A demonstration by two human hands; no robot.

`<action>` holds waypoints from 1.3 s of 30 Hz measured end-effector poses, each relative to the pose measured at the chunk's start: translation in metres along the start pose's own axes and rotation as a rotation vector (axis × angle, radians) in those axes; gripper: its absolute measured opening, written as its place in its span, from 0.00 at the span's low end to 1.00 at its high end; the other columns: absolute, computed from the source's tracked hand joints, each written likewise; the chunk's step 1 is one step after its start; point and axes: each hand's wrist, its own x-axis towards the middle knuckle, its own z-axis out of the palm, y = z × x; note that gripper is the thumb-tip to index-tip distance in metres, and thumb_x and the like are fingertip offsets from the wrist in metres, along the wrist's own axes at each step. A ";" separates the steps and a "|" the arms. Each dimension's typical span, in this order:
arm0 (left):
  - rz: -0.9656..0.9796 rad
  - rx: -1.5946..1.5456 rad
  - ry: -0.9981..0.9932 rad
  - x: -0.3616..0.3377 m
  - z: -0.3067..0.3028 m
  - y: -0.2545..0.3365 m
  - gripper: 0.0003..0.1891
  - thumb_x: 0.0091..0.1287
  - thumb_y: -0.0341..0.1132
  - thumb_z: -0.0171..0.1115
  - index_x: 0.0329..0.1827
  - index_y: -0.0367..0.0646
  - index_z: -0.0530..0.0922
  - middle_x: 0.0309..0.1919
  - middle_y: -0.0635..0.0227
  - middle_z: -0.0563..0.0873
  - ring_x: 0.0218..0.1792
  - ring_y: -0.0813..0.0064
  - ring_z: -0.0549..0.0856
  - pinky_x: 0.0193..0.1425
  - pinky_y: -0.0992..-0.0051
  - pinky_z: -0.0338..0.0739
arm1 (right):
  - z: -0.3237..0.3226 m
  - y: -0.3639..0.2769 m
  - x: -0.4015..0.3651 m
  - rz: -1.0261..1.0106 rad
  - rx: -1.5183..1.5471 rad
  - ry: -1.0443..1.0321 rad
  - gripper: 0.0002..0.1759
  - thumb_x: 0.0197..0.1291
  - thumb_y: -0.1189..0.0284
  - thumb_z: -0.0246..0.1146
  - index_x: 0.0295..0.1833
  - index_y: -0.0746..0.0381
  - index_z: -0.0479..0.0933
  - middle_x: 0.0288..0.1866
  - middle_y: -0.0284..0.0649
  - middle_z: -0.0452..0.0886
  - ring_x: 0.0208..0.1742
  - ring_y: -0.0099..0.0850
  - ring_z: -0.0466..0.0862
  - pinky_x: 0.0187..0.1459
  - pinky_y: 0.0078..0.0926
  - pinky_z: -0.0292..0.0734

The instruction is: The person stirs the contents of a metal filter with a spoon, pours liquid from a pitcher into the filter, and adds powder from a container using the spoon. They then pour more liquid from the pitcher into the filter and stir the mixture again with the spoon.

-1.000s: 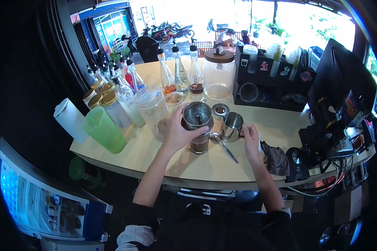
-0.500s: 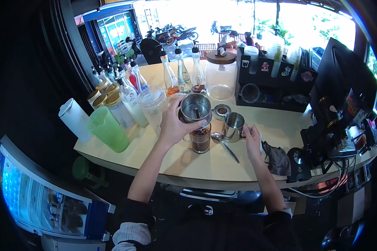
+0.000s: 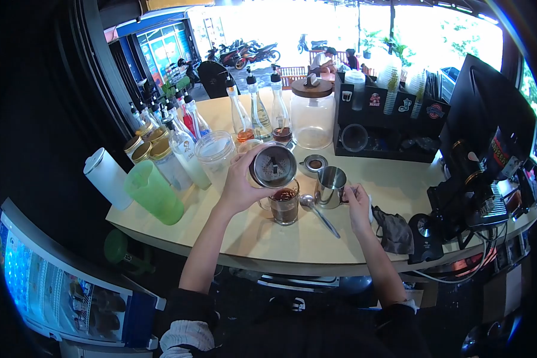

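My left hand (image 3: 237,190) is wrapped round a metal coffee drip filter (image 3: 274,167), whose mouth tilts toward me and shows a perforated plate inside. Directly below and partly behind my hand stands a glass mug (image 3: 285,212) with brown liquid in it. To its right, a stainless steel pitcher (image 3: 326,191) rests upright on the counter. My right hand (image 3: 358,206) is closed on the pitcher's handle. A spoon (image 3: 322,218) lies between the mug and the pitcher, and a small metal dish (image 3: 314,164) with something brown in it sits behind them.
On the left are a green jug (image 3: 155,194), a white jug (image 3: 106,179), a clear tub (image 3: 215,152) and several bottles. A lidded glass jar (image 3: 312,122) and a black cup organizer (image 3: 388,128) stand at the back. A dark cloth (image 3: 394,231) lies at right.
My left hand has tipped the filter further toward me and lowered it slightly. The mug below shows more of its brown contents. My right hand stays on the pitcher's handle.
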 end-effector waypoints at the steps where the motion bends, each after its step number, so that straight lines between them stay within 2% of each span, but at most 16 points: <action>1: 0.004 0.017 0.008 0.000 0.000 0.000 0.44 0.37 0.39 0.82 0.63 0.44 0.72 0.54 0.61 0.82 0.58 0.63 0.79 0.66 0.63 0.68 | -0.002 0.005 0.002 0.003 0.008 -0.012 0.10 0.69 0.67 0.58 0.35 0.59 0.71 0.29 0.28 0.74 0.32 0.15 0.71 0.38 0.15 0.65; 11: -0.149 -0.143 0.067 -0.004 0.013 0.006 0.41 0.40 0.44 0.82 0.58 0.39 0.74 0.48 0.60 0.85 0.51 0.67 0.84 0.61 0.68 0.75 | 0.004 -0.008 -0.003 0.012 0.021 -0.005 0.09 0.69 0.68 0.59 0.36 0.59 0.71 0.30 0.28 0.75 0.32 0.15 0.71 0.39 0.15 0.65; 13: -0.242 -0.111 -0.014 -0.006 0.014 0.005 0.40 0.42 0.36 0.82 0.61 0.37 0.72 0.52 0.62 0.82 0.55 0.71 0.81 0.65 0.69 0.71 | 0.002 -0.004 -0.002 0.006 0.021 -0.005 0.09 0.69 0.68 0.58 0.35 0.59 0.71 0.30 0.28 0.75 0.32 0.15 0.71 0.38 0.15 0.65; 16: -0.267 -0.128 -0.045 -0.007 0.017 0.004 0.39 0.42 0.36 0.82 0.60 0.37 0.72 0.51 0.62 0.83 0.54 0.71 0.81 0.65 0.69 0.71 | 0.002 -0.005 -0.003 -0.005 0.019 -0.007 0.09 0.69 0.69 0.58 0.35 0.59 0.71 0.30 0.28 0.75 0.33 0.15 0.70 0.38 0.15 0.65; 17: -0.265 -0.128 -0.047 -0.008 0.019 0.000 0.39 0.42 0.36 0.82 0.60 0.37 0.72 0.51 0.62 0.83 0.54 0.71 0.81 0.65 0.69 0.71 | 0.003 -0.006 -0.003 -0.009 0.017 -0.008 0.09 0.69 0.69 0.58 0.35 0.59 0.71 0.30 0.28 0.75 0.33 0.15 0.70 0.38 0.16 0.65; 19: -0.222 -0.137 -0.006 -0.009 0.022 -0.006 0.41 0.40 0.48 0.81 0.58 0.40 0.74 0.47 0.59 0.85 0.52 0.66 0.84 0.63 0.67 0.75 | 0.002 -0.004 -0.002 -0.007 0.014 -0.005 0.08 0.69 0.69 0.58 0.35 0.59 0.71 0.30 0.28 0.75 0.33 0.15 0.70 0.38 0.15 0.65; 24: -0.233 -0.116 -0.036 -0.013 0.023 -0.006 0.45 0.40 0.49 0.82 0.62 0.40 0.71 0.51 0.58 0.83 0.55 0.65 0.82 0.64 0.66 0.74 | -0.001 -0.004 0.000 -0.010 -0.002 -0.020 0.08 0.68 0.69 0.58 0.35 0.59 0.70 0.28 0.27 0.72 0.33 0.15 0.70 0.38 0.15 0.65; 26: -0.234 -0.125 -0.048 -0.015 0.021 -0.005 0.47 0.40 0.49 0.82 0.63 0.40 0.69 0.53 0.57 0.82 0.57 0.64 0.81 0.65 0.66 0.73 | 0.000 -0.006 0.001 -0.014 -0.017 0.021 0.07 0.67 0.73 0.59 0.37 0.61 0.69 0.27 0.28 0.72 0.31 0.17 0.71 0.36 0.16 0.67; 30: -0.134 -0.093 -0.035 -0.019 0.008 -0.007 0.48 0.42 0.47 0.81 0.66 0.40 0.67 0.56 0.56 0.80 0.59 0.63 0.79 0.66 0.63 0.71 | 0.003 -0.010 -0.001 -0.078 -0.130 0.086 0.08 0.65 0.73 0.62 0.40 0.61 0.69 0.30 0.29 0.72 0.33 0.18 0.73 0.39 0.17 0.69; 32: -0.039 -0.136 0.064 -0.020 -0.006 -0.003 0.46 0.45 0.46 0.80 0.66 0.38 0.67 0.56 0.55 0.80 0.59 0.63 0.79 0.64 0.62 0.71 | -0.001 -0.002 0.002 -0.220 -0.210 0.190 0.09 0.64 0.73 0.62 0.43 0.62 0.69 0.35 0.32 0.72 0.37 0.19 0.74 0.42 0.18 0.71; 33: 0.007 -0.133 0.120 -0.024 -0.014 -0.006 0.40 0.49 0.42 0.77 0.64 0.37 0.68 0.55 0.54 0.80 0.57 0.62 0.80 0.61 0.64 0.72 | -0.009 0.000 0.006 -0.177 -0.182 0.193 0.09 0.63 0.75 0.62 0.44 0.63 0.69 0.39 0.34 0.71 0.40 0.20 0.73 0.44 0.18 0.70; 34: 0.010 -0.131 0.129 -0.029 -0.023 -0.013 0.40 0.49 0.42 0.77 0.64 0.37 0.68 0.55 0.54 0.80 0.57 0.62 0.80 0.61 0.64 0.72 | -0.011 -0.006 0.012 -0.185 -0.183 0.186 0.09 0.63 0.75 0.62 0.44 0.63 0.69 0.39 0.34 0.71 0.40 0.20 0.73 0.44 0.18 0.70; 36: 0.154 -0.083 0.344 -0.039 -0.042 -0.036 0.35 0.53 0.40 0.74 0.62 0.35 0.69 0.52 0.55 0.80 0.55 0.62 0.79 0.59 0.66 0.71 | -0.010 -0.026 0.022 -0.385 -0.205 0.267 0.08 0.63 0.76 0.61 0.45 0.63 0.69 0.38 0.33 0.71 0.39 0.21 0.72 0.45 0.19 0.69; 37: 0.150 -0.088 0.348 -0.041 -0.050 -0.050 0.35 0.53 0.40 0.74 0.62 0.35 0.69 0.52 0.55 0.80 0.55 0.62 0.79 0.59 0.66 0.71 | 0.001 -0.046 0.025 -0.385 -0.212 0.264 0.08 0.63 0.76 0.61 0.45 0.63 0.69 0.38 0.33 0.71 0.39 0.21 0.72 0.45 0.19 0.69; 39: 0.076 -0.081 0.556 -0.045 -0.056 -0.077 0.38 0.52 0.40 0.73 0.64 0.36 0.66 0.54 0.55 0.76 0.57 0.61 0.76 0.60 0.64 0.69 | 0.039 -0.102 0.032 -0.597 -0.288 0.089 0.08 0.61 0.77 0.61 0.43 0.63 0.70 0.36 0.33 0.71 0.38 0.21 0.71 0.43 0.19 0.68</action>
